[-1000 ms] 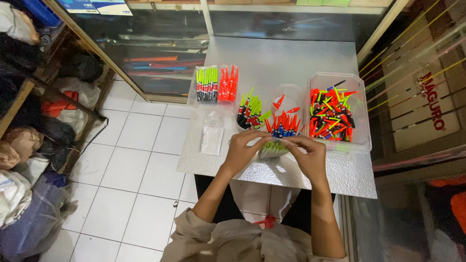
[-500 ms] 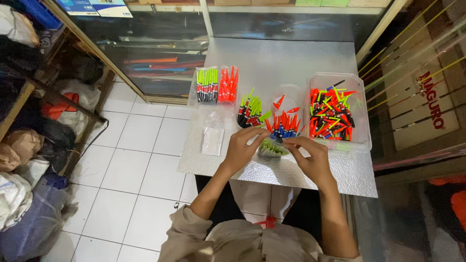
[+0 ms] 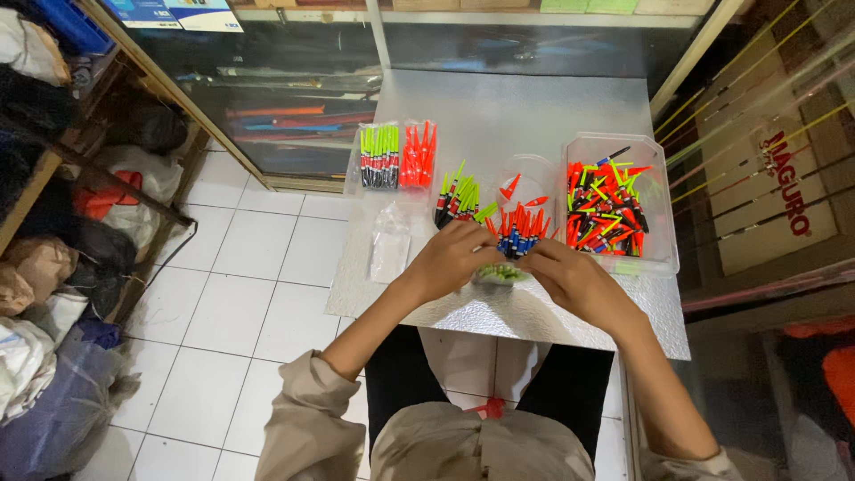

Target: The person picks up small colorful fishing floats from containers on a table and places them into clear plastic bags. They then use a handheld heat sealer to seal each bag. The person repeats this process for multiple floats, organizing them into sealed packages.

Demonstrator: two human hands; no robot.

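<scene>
Both hands meeting over a small green bundle at the table's near edge

Fingers of left hand (image 3: 452,260) and right hand (image 3: 570,278) are curling inward, pinching the green bundle (image 3: 500,273) between them; it's mostly hidden, so exact grip is unclear. Bundle is sitting just above the silver table (image 3: 534,116), near its front edge. Just beyond the fingertips, a cluster of red-and-blue floats (image 3: 521,233) is lying; left of that, green-tipped dark floats (image 3: 459,200). A clear plastic bag (image 3: 390,242) is lying beside the left hand. A clear tub (image 3: 661,233) of mixed neon floats is sitting to the right; packed green and orange sets (image 3: 398,157) are lying further back
</scene>
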